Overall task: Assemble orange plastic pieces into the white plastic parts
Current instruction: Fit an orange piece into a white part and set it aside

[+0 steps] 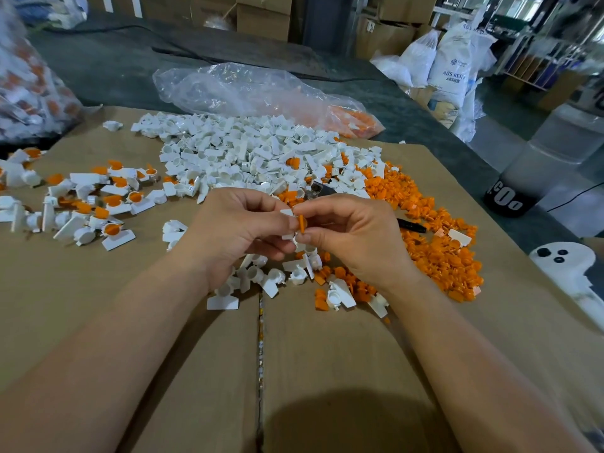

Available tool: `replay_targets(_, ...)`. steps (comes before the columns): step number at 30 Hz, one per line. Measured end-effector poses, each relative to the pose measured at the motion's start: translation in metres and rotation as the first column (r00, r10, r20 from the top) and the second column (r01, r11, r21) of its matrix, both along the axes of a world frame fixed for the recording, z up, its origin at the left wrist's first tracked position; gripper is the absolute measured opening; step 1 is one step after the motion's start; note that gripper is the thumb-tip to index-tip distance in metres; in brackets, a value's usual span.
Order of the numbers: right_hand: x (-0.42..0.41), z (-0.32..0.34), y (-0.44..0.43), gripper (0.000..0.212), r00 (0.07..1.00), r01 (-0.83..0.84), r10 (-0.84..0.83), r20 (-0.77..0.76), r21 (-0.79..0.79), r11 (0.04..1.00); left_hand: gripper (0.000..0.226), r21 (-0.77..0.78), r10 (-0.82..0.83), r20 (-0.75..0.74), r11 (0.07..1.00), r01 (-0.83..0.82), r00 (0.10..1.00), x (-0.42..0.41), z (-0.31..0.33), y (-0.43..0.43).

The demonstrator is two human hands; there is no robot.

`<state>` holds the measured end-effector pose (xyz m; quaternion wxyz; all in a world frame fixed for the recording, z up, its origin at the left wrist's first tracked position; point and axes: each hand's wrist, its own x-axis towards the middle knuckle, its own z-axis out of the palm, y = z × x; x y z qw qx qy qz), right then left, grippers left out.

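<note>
Above the cardboard (98, 273), the left hand (235, 230) pinches a white part (287, 212) and the right hand (356, 237) an orange piece (301, 223) by its rim; both look light, rigid, easily fumbled

Left grip (242, 230) and right grip (346, 233) meet mid-air, both pinching.

On the cardboard sheet (130, 322), the heap of cup parts (248, 152) lay at rear centre, with the heap of plug pieces (438, 243) to its right and the assembled units (94, 204) to its left. A plastic bag (248, 89) lay behind the heaps. Nearer, the left hand (235, 230) held a cup part (287, 212) against a plug piece (301, 223) in the right hand (353, 237), above a scattered cluster (277, 276).
</note>
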<state>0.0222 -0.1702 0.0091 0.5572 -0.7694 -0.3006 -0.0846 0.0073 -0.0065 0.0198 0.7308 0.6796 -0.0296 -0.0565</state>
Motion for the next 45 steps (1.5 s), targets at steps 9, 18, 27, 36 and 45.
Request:
replay_targets(9, -0.0009, 0.0009, 0.0019, 0.043, 0.998, 0.003, -0.004, -0.055, -0.013, 1.000, 0.013, -0.073, 0.013, -0.056, 0.997, -0.017, 0.998, 0.0000, 0.0026, 0.0001)
replay_targets(18, -0.0014, 0.0011, 0.0018, 0.041, 0.997, -0.001, 0.000, -0.079, -0.015, 1.000, 0.024, -0.097, 0.014, -0.096, 0.995, -0.023, 0.995, 0.0012, 0.0029, 0.0001)
replay_targets(27, -0.0045, 0.0037, 0.0043, 0.036, 0.999, -0.021, 0.023, -0.039, 0.034, 0.999, 0.014, -0.082, 0.002, -0.069, 0.997, -0.008, 0.998, 0.0020, 0.0015, 0.0010)
replay_targets(36, -0.0041, 0.0040, 0.0031, 0.035, 0.999, -0.008, 0.009, -0.035, 0.006, 1.000, 0.006, -0.046, -0.002, -0.029, 0.999, 0.000, 1.000, 0.0020, -0.0006, 0.0002)
replay_targets(45, -0.0055, 0.0055, 0.0017, 0.033, 0.999, 0.002, -0.004, -0.052, -0.032, 0.999, 0.012, -0.034, 0.004, -0.011, 0.999, -0.004, 1.000, 0.0021, -0.0018, -0.0005)
